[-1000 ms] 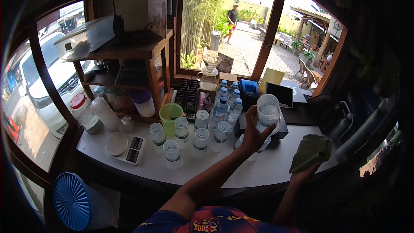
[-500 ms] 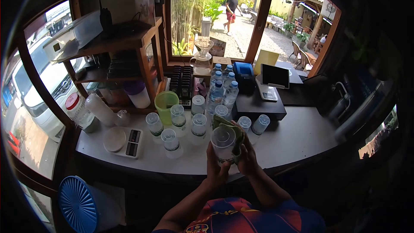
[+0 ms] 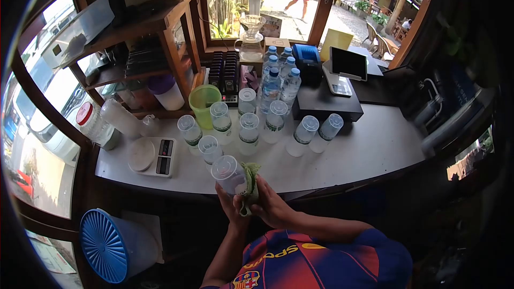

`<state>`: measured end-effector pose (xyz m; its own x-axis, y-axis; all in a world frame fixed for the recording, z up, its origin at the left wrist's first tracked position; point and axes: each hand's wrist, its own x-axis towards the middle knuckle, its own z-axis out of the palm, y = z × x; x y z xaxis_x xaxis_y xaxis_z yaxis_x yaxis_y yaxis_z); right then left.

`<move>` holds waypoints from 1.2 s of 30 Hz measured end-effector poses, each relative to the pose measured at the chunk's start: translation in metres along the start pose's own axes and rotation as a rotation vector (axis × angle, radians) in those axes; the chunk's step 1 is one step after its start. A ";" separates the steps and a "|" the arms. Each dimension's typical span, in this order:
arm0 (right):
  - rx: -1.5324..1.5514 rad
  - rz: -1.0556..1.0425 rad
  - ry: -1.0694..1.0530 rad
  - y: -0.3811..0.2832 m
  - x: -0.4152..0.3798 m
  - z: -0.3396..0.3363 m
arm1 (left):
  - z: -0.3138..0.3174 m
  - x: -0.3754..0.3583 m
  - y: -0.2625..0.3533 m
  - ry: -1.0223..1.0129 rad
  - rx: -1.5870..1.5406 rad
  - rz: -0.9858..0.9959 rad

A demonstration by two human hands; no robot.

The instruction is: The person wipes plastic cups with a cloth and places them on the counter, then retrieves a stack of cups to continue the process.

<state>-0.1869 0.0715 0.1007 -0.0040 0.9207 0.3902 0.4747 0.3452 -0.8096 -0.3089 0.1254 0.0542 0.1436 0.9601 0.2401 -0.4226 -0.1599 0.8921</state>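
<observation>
Left hand (image 3: 234,215) holds the plastic cup (image 3: 227,168), right hand (image 3: 276,207) has green cloth (image 3: 250,176) against it; I judge the cup light, crushable: grip the sidewall gently.

Left hand (image 3: 231,207) holds clear cup (image 3: 229,175) at the front edge of the bench (image 3: 375,155); right hand (image 3: 272,202) presses green cloth (image 3: 249,183) to its side; upright water bottles (image 3: 270,88) stand behind other cups (image 3: 248,132).

Nine clear cups (image 3: 227,175), eight on the counter (image 3: 375,150) and one held; six blue-capped bottles (image 3: 270,92); one green cloth (image 3: 250,183), one yellow-green tub (image 3: 203,108), one digital scale (image 3: 165,158), one red-lidded jar (image 3: 93,127), one tablet (image 3: 348,63), one walkie-talkie (image 3: 116,6), one blue-lidded bin (image 3: 126,246).
</observation>
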 end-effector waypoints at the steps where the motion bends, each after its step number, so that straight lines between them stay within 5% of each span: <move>1: 0.004 0.014 0.001 0.000 0.000 -0.001 | 0.002 -0.002 -0.006 -0.068 0.075 0.020; 2: 0.295 0.178 0.035 -0.001 0.004 -0.005 | 0.006 -0.006 -0.011 -0.136 0.149 0.038; 4: 0.395 0.334 0.069 -0.008 0.011 -0.023 | 0.011 -0.017 -0.027 -0.281 0.222 0.022; 10: -0.026 0.047 0.207 0.016 -0.025 -0.004 | 0.015 0.002 -0.035 -0.154 0.100 0.049; 13: 0.622 0.476 0.205 0.029 -0.016 -0.022 | 0.021 -0.002 -0.053 -0.225 0.204 0.073; 17: 0.154 -0.005 0.241 0.015 -0.002 -0.047 | 0.017 0.005 -0.089 -0.331 0.450 0.078; 18: 0.305 -0.048 0.256 0.016 -0.003 -0.056 | 0.025 0.013 -0.082 -0.297 0.450 0.013; 20: 0.180 0.129 0.493 0.030 -0.023 -0.077 | 0.028 0.022 -0.086 -0.267 0.557 -0.104; 21: 0.015 0.225 0.635 0.038 -0.030 -0.091 | 0.031 0.027 -0.089 -0.280 0.627 0.012; 23: 0.528 0.354 0.781 0.067 -0.035 -0.130 | 0.039 0.037 -0.090 -0.307 0.770 0.251; 25: 0.451 0.618 0.493 0.097 -0.057 -0.183 | 0.044 0.042 -0.097 -0.279 0.766 0.200; 26: 0.054 0.764 0.345 0.092 -0.053 -0.203 | 0.045 0.044 -0.100 -0.268 0.771 0.197; 27: -0.260 0.633 0.294 0.097 -0.053 -0.213 | 0.048 0.047 -0.101 -0.256 0.776 0.192; 29: -0.433 0.896 0.125 0.097 -0.056 -0.238 | 0.052 0.048 -0.104 -0.217 0.755 0.192; 36: -0.423 0.891 0.066 0.158 -0.039 -0.253 | 0.066 0.051 -0.117 -0.116 0.620 0.177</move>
<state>0.1110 0.0446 0.0683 0.5502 0.7962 -0.2518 0.5559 -0.5742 -0.6010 -0.1935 0.1779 -0.0127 0.2294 0.8817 0.4123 0.1402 -0.4491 0.8824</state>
